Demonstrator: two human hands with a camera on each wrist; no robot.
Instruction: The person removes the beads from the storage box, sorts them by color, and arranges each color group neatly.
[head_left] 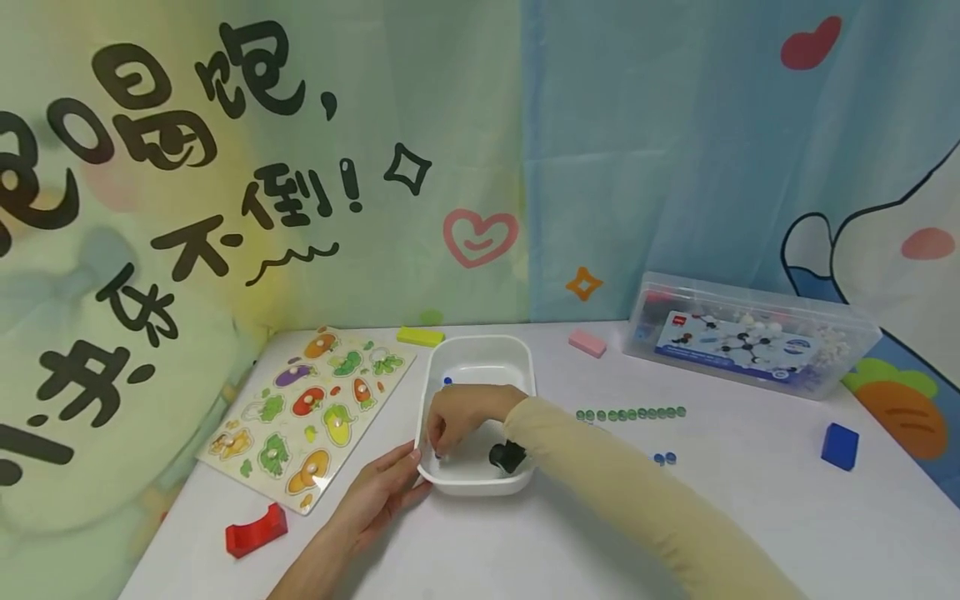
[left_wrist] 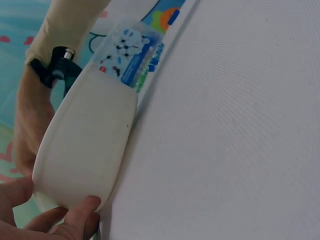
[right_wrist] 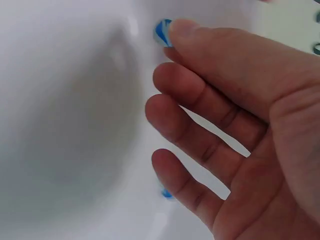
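A white plastic basin [head_left: 480, 487] stands on the table in front of me. My left hand [head_left: 386, 492] holds its near left corner; in the left wrist view the thumb is at the rim and the other fingers are lower on the wall. My right hand [head_left: 465, 414] reaches inside the basin. In the right wrist view its thumb and forefinger pinch a clear marble with blue swirls [right_wrist: 162, 33], and the other fingers are loosely bent. A second blue marble [head_left: 447, 381] lies farther back in the basin, partly hidden by the little finger in the right wrist view.
Right of the basin lie a row of green marbles [head_left: 632, 414] and two blue marbles [head_left: 665, 458]. A clear box [head_left: 750, 333], a blue block [head_left: 840, 447] and a pink block [head_left: 587, 343] stand around them. To the left are a vegetable puzzle board [head_left: 315, 408] and a red block [head_left: 257, 532].
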